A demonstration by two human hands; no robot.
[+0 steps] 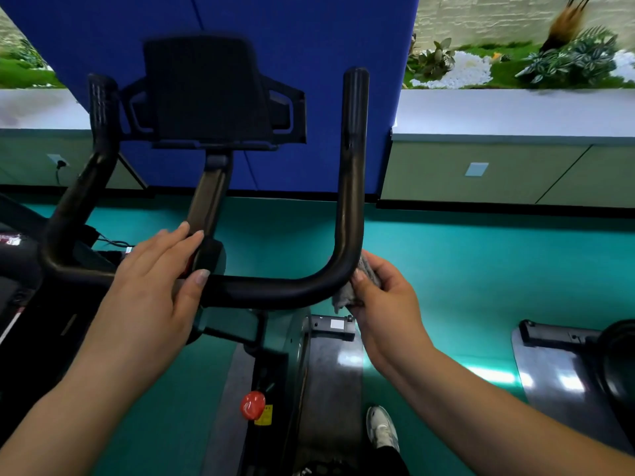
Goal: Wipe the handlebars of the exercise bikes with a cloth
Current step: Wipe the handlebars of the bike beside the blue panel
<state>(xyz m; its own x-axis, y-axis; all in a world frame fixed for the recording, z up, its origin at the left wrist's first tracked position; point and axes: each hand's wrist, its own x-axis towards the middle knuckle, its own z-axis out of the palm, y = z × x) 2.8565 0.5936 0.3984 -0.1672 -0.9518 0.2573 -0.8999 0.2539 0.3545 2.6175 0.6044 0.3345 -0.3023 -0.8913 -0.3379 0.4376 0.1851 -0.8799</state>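
The biggest risk here, as I judge it, is coverage: the handlebars (pixel 275 290) form a wide black U with two tall uprights, and the cloth (pixel 347 290) is only a small grey wad, so the far tips and the left upright could easily be skipped. Next, the cloth could slip free, since the right hand (pixel 385 297) only pinches it against the outer right bend rather than wrapping it round the bar. Smaller still, the left hand (pixel 154 283), lying flat with straight fingers on the crossbar by the centre stem, may leave fresh marks on that part. The bike stands on a teal floor (pixel 481 269) before a blue panel (pixel 292 46), with a white-topped ledge (pixel 515 111) and planted greenery (pixel 567 60) behind; another machine's base (pixel 563 338) sits right, and a red knob (pixel 252 405) shows below.
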